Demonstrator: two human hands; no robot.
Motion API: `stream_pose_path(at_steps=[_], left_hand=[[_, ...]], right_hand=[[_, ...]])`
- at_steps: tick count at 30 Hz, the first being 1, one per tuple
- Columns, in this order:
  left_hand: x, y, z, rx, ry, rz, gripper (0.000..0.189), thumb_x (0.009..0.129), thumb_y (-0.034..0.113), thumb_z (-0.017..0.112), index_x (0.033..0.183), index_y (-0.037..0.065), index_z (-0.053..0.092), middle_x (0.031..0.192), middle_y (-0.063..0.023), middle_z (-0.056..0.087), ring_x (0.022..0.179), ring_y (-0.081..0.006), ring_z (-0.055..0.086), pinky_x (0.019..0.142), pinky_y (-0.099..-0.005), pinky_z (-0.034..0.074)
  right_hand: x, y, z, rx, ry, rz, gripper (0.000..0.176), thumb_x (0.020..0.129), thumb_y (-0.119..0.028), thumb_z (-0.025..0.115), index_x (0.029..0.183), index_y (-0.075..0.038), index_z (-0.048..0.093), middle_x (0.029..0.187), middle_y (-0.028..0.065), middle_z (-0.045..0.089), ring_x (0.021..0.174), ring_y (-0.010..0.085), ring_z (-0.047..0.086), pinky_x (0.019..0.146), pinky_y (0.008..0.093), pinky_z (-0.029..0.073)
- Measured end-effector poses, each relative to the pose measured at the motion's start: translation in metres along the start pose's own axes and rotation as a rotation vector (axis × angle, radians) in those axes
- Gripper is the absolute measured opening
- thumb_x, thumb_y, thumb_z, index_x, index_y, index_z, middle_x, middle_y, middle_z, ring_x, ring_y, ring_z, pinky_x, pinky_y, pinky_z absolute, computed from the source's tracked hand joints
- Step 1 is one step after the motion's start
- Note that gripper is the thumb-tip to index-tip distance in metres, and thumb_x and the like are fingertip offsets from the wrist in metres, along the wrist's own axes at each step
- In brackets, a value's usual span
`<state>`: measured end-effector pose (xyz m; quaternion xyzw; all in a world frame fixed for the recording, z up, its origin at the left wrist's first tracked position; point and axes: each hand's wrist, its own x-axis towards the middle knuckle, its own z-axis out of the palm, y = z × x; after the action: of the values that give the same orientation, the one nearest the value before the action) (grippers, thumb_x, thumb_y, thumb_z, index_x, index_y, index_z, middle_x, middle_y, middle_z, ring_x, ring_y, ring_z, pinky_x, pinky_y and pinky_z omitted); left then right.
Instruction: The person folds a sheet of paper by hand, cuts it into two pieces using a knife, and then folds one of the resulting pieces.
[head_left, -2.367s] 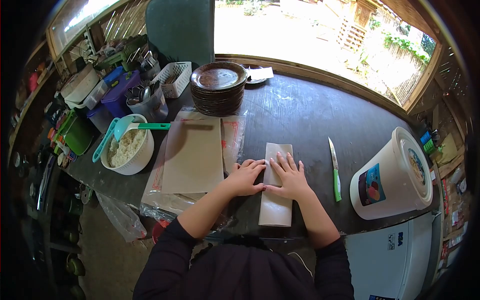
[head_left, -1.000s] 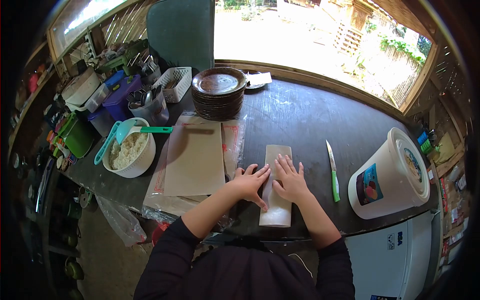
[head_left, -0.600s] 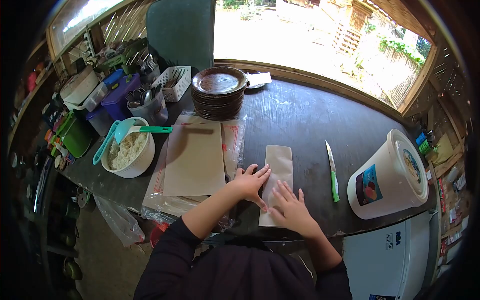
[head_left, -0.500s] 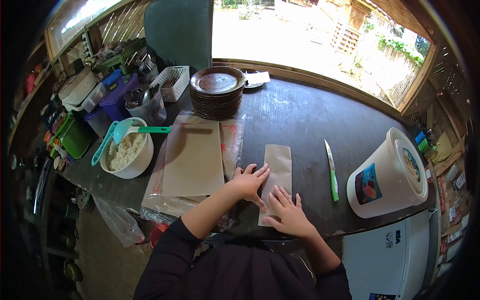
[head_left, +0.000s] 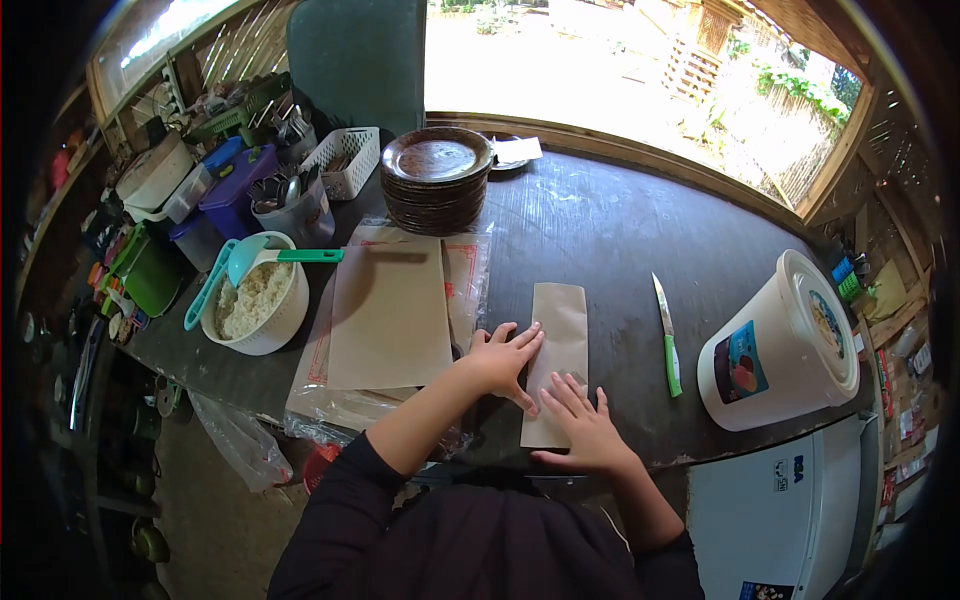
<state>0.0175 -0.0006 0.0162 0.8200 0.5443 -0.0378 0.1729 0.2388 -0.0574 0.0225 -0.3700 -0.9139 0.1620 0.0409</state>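
A narrow folded strip of brown paper (head_left: 562, 325) lies lengthwise on the dark table in front of me. My left hand (head_left: 503, 362) presses on its left edge, fingers spread. Lower down, my right hand (head_left: 583, 425) rests on the strip's near right part with the fingers apart. To the left is a stack of flat brown paper sheets (head_left: 390, 320), partly on a clear plastic wrapper (head_left: 478, 270) with red print. A knife (head_left: 667, 340) with a green handle lies to the right of the strip, apart from both hands.
At left stands a white basket of rice (head_left: 262, 305) with a turquoise ladle (head_left: 245, 262) across it. Behind the sheets rises a stack of brown plates (head_left: 436, 190). A lidded white bucket (head_left: 770, 350) is at right. Cutlery containers (head_left: 300, 215) and a white basket (head_left: 345, 165) line the back left.
My right hand has shifted slightly to the right and its thumb has spread away from the fingers. The left hand stays at the strip's left edge. The view has shifted a little.
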Motion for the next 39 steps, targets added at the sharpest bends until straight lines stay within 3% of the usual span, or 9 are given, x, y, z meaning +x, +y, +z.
stream_pose_path(at_steps=[1,6,10,15,20,22,28,37,39], left_hand=[[0.000,0.000,0.000,-0.003,-0.002,0.000,0.135,0.042,0.072,0.076,0.149,0.012,0.019,0.157,-0.0018,0.015,0.141,-0.0322,0.017,0.100,-0.0538,0.027],[-0.001,0.000,-0.002,-0.009,-0.009,0.001,0.136,0.042,0.072,0.076,0.149,0.012,0.018,0.157,-0.0019,0.014,0.141,-0.0323,0.017,0.100,-0.0538,0.027],[-0.001,0.001,-0.003,-0.009,-0.010,-0.001,0.136,0.043,0.072,0.076,0.149,0.012,0.017,0.157,-0.0021,0.014,0.141,-0.0324,0.016,0.101,-0.0540,0.026],[-0.002,0.001,-0.004,-0.005,-0.019,-0.001,0.136,0.043,0.072,0.076,0.149,0.012,0.017,0.157,-0.0020,0.014,0.141,-0.0320,0.017,0.101,-0.0545,0.026],[-0.003,0.002,-0.005,-0.009,-0.017,-0.009,0.136,0.043,0.072,0.076,0.150,0.012,0.017,0.157,-0.0018,0.014,0.141,-0.0313,0.016,0.102,-0.0545,0.025],[-0.005,0.004,-0.008,0.035,-0.036,-0.014,0.133,0.046,0.074,0.073,0.150,0.013,0.016,0.157,-0.0010,0.012,0.141,-0.0333,0.015,0.101,-0.0497,0.026],[-0.004,0.004,-0.009,0.036,-0.052,-0.019,0.133,0.046,0.074,0.073,0.150,0.013,0.016,0.157,-0.0010,0.012,0.141,-0.0334,0.015,0.102,-0.0513,0.026],[-0.003,0.005,-0.009,0.026,-0.053,-0.016,0.134,0.046,0.072,0.076,0.150,0.012,0.016,0.157,-0.0027,0.012,0.141,-0.0340,0.015,0.102,-0.0515,0.025],[-0.002,0.005,-0.008,0.028,-0.056,-0.021,0.135,0.045,0.072,0.076,0.150,0.012,0.016,0.157,-0.0021,0.012,0.141,-0.0326,0.015,0.102,-0.0528,0.025]], right_hand=[[-0.005,0.002,-0.005,0.002,-0.001,-0.002,0.084,0.077,-0.057,0.062,0.143,-0.013,0.034,0.154,0.0103,0.020,0.143,0.0286,0.014,0.108,0.0635,0.010],[-0.034,0.021,-0.010,0.084,0.051,-0.022,0.067,0.071,-0.028,0.070,0.134,-0.021,0.047,0.149,0.0070,0.031,0.140,0.0261,0.026,0.107,0.0616,0.018],[-0.042,0.027,0.005,0.096,0.150,-0.049,0.057,0.069,-0.020,0.071,0.124,-0.020,0.056,0.144,0.0054,0.041,0.135,0.0247,0.036,0.105,0.0614,0.023],[-0.040,0.027,0.014,0.033,0.278,-0.210,0.047,0.065,-0.004,0.067,0.108,-0.020,0.064,0.131,0.0015,0.055,0.127,0.0225,0.047,0.104,0.0527,0.030],[-0.039,0.023,0.014,0.033,0.269,-0.218,0.044,0.064,-0.003,0.066,0.104,-0.021,0.066,0.124,-0.0016,0.060,0.124,0.0201,0.050,0.103,0.0480,0.033],[-0.039,0.023,0.014,0.017,0.268,-0.221,0.044,0.064,-0.003,0.066,0.104,-0.022,0.066,0.123,-0.0021,0.060,0.124,0.0194,0.050,0.103,0.0472,0.033],[-0.038,0.022,0.015,-0.066,0.307,-0.264,0.039,0.064,-0.008,0.069,0.100,-0.021,0.067,0.119,-0.0051,0.062,0.121,0.0179,0.052,0.106,0.0453,0.029],[-0.041,0.017,0.009,-0.029,0.272,-0.210,0.036,0.067,-0.009,0.068,0.100,-0.021,0.067,0.118,-0.0055,0.063,0.122,0.0179,0.051,0.108,0.0481,0.024],[-0.040,0.015,0.002,-0.008,0.156,-0.185,0.037,0.072,-0.014,0.066,0.109,-0.020,0.063,0.126,-0.0042,0.057,0.126,0.0179,0.048,0.105,0.0536,0.027]])
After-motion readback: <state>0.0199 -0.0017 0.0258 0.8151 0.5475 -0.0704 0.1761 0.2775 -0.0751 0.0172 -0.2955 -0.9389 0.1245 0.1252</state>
